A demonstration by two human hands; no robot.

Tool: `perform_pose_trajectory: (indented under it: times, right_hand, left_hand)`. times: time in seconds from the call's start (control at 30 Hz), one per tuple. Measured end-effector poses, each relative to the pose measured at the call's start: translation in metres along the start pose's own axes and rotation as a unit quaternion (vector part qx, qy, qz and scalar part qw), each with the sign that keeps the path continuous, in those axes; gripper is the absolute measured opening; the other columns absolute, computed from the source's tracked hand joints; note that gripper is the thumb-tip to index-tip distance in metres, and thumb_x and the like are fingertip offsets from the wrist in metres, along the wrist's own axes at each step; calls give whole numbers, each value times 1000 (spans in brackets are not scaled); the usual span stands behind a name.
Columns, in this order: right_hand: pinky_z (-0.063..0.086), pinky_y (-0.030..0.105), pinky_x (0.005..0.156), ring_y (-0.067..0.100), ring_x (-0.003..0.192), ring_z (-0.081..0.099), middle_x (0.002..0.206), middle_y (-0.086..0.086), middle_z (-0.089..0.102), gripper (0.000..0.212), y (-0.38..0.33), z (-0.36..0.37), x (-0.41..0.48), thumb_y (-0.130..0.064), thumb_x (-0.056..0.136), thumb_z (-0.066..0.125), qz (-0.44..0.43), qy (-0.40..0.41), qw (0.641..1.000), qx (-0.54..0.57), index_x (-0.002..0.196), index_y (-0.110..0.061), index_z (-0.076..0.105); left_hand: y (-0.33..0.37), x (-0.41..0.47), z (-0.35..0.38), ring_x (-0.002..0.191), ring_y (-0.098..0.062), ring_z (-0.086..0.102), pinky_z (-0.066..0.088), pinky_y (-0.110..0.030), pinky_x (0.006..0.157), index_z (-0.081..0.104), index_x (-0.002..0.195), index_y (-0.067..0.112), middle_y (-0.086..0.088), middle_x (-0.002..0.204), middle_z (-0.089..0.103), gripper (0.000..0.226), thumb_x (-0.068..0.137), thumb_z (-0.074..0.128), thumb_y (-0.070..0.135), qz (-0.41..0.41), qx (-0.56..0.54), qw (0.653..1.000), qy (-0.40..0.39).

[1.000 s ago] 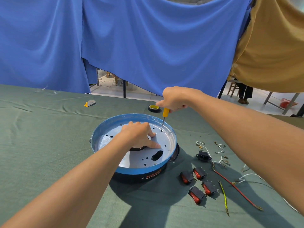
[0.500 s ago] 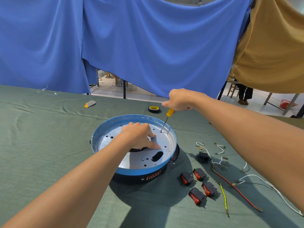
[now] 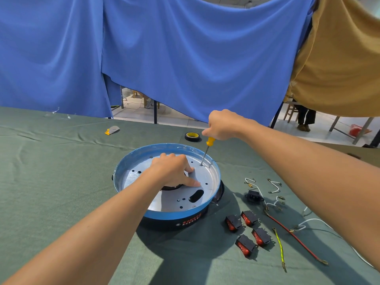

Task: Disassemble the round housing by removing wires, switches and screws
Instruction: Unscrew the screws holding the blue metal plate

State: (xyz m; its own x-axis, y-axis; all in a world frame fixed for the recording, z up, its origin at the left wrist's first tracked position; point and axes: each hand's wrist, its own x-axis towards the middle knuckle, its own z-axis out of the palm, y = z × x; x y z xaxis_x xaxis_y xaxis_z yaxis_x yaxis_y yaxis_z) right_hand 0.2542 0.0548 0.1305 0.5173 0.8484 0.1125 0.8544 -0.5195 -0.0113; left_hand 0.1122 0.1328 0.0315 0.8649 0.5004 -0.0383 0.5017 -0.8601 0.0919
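Inside round housing (image 3: 131, 161): left hand (image 3: 172, 169), screwdriver (image 3: 205, 151).

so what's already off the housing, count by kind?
Rocker switches: 4
Power socket: 1
Red wire: 1
Yellow-green wire: 1
White wires: at least 4, and the tangle makes an exact count uncertain
Total: at least 11

Big blue drapes (image 3: 164, 58) hang across the whole back, with a tan cloth (image 3: 339, 68) up at 2 o'clock. Under them there's pale floor (image 3: 144, 115), some chair legs (image 3: 289, 113) and a red thing (image 3: 358, 129) at 3 o'clock. The tabletop (image 3: 51, 182) has a wrinkly green cover.
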Motion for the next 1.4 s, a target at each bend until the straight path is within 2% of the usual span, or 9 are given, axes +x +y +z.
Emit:
perform_pose_trajectory:
  times: [0.17,0.33,0.5,0.67,0.83,0.97,1.13,1.3,1.4]
  right_hand:
    - [45,25,52,18,66,51,81,6,63,22,-8,-7,0,-28,85,67,-36,-63,995,64,95,-9,70]
    - [35,28,51,19,55,44,63,3,47,51,-10,-7,-2,-54,92,48,-18,-15,1000,8,64,-12,46]
    - [34,24,48,25,58,41,64,7,45,19,-9,-3,1,-13,85,51,-4,-23,999,41,66,-12,46]
    - [48,24,49,18,70,51,84,5,57,21,-8,-13,1,-23,86,66,-25,-87,991,95,101,-9,67]
    - [39,26,51,16,52,48,53,-3,53,58,-12,-9,-2,-64,87,50,-6,-44,999,23,59,-14,57]
    - [31,25,48,18,52,40,57,1,47,35,-13,-5,-2,-31,88,58,6,-14,1000,-15,60,-13,48]
    - [48,25,53,18,68,52,91,4,62,1,-11,-14,-3,-18,85,70,-35,-101,993,54,85,-19,69]
    - [38,25,52,16,55,51,62,-2,59,49,-8,-11,-5,-57,90,52,-5,-58,998,-13,66,-14,57]
    - [32,27,52,17,60,48,58,-3,55,43,-9,-7,-5,-43,93,51,10,-20,998,-53,60,-16,55]
  left_hand:
    - [0,-2,0,105,-25,51,36,-34,71,55,137,38,1,125,62,68,79,56,74,2,1,1000,2]
    - [2,-3,-1,107,-25,50,36,-34,71,54,137,38,1,127,61,68,80,56,73,-1,3,1000,0]
    - [2,-3,-2,110,-25,50,37,-34,74,53,139,37,1,130,60,69,80,55,72,-1,6,1000,-2]
    - [2,-3,-1,110,-26,50,37,-34,74,52,139,37,1,131,59,69,80,55,73,-3,10,1000,-4]
    - [2,-4,-1,111,-26,50,36,-35,74,53,138,38,1,131,59,69,79,55,74,-3,7,1000,-4]
    - [1,-3,0,110,-26,51,37,-34,74,53,139,38,2,131,59,70,79,55,74,-2,8,1000,-4]
    - [1,-2,0,113,-27,50,41,-36,77,52,139,39,0,132,58,71,78,55,76,-8,8,1000,-10]
    - [1,-2,-1,112,-27,50,39,-36,76,53,138,39,1,132,59,69,79,55,75,-4,5,1000,-7]
    - [1,-3,-1,113,-27,49,37,-36,75,52,138,39,1,132,59,69,80,55,74,-5,9,1000,-5]
